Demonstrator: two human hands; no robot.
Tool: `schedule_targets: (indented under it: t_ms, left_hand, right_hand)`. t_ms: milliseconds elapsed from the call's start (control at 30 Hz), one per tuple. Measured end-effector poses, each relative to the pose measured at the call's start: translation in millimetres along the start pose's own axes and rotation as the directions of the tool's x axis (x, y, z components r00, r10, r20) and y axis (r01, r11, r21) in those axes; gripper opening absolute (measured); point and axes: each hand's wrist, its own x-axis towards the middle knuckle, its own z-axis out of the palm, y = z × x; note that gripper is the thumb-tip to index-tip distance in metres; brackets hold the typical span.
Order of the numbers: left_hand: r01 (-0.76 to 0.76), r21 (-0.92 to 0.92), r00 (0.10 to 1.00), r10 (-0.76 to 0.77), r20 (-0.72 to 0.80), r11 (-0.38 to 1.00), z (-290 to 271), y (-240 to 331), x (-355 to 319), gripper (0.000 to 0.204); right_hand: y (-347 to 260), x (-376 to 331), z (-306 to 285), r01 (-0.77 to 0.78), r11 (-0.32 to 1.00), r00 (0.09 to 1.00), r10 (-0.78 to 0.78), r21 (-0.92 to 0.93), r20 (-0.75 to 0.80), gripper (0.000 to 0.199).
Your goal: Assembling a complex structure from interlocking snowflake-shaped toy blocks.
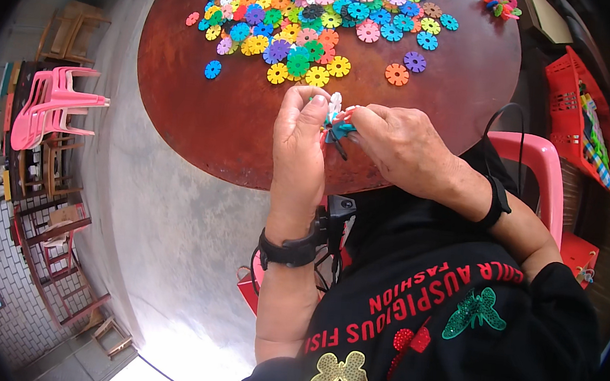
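Over the near edge of the round brown table (195, 110), my left hand (299, 135) is closed on a small cluster of interlocking plastic discs (338, 129), with white, blue, red and dark pieces showing. My right hand (405, 145) pinches the other side of the same cluster, its fingers partly hiding the pieces. Beyond my hands spreads a heap of loose notched discs (296, 66) in many colours. The closest ones are yellow and green. An orange disc (397, 74) and a purple disc (414, 61) lie apart to the right.
A finished-looking cluster of joined discs (501, 4) sits at the table's far right. Right of the table are a red plastic basket (565, 94) and a pink chair (552, 177). Pink stools (48, 107) and wooden chairs (78, 29) stand to the left. A black cable (489, 120) loops near my right arm.
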Motion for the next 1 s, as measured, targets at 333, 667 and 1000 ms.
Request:
schedule_targets:
  t_ms: [333,667,1000]
  left_hand:
    - [0.048,-0.095,0.996,-0.041,0.079,0.994,-4,2,2,0.040]
    - [0.176,-0.769,0.984,-0.102,0.144,0.615,-3,-3,8,0.036]
    - [0.108,-0.832,0.991,0.003,0.131,0.544,-14,0,14,0.050]
  right_hand:
    - [18,7,-7,0.012,0.998,1.000,-0.011,0.057,-0.016,0.014]
    - [13,20,-22,-0.033,0.999,0.999,0.033,0.015,0.003,0.021]
    - [-22,-5,-204,0.249,0.039,0.524,-0.846,0.968,-0.101,0.020]
